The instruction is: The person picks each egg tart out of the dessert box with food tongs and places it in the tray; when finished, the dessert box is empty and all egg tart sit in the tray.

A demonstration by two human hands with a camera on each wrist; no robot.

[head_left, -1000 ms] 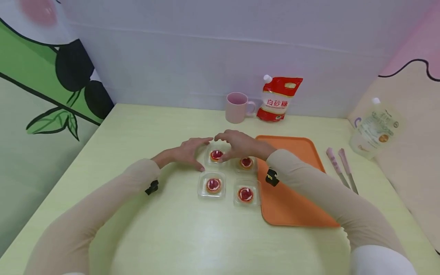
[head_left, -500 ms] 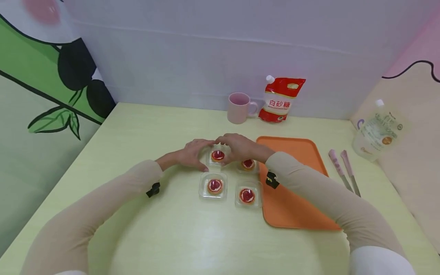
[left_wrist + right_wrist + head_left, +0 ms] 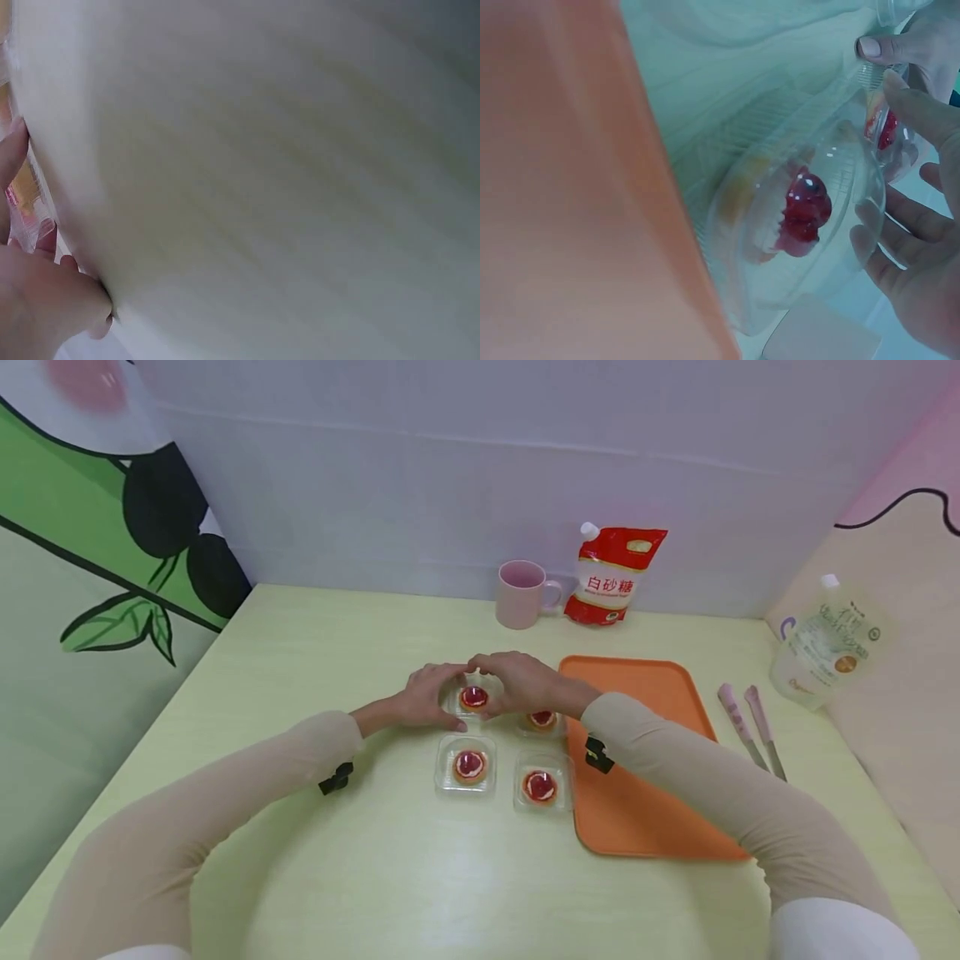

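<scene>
A fruit tart with a red topping sits in a clear plastic box, the back left one of several on the table. My left hand and right hand hold this box from its two sides, index fingertips close together at its far edge. Thumbs lie along the near side. In the left wrist view, fingers and thumb of the left hand curl around the box edge. From the right wrist, a second boxed tart shows right beside the right hand, whose thumb reaches the held box.
Two more boxed tarts stand nearer, one beside the orange tray. A pink mug and red sugar pouch stand at the back. Pink-handled knives and a pale spouted pouch are at right.
Both hands have closed in on the back left box; the left thumb has come right along its near side and the right hand has lowered slightly.
</scene>
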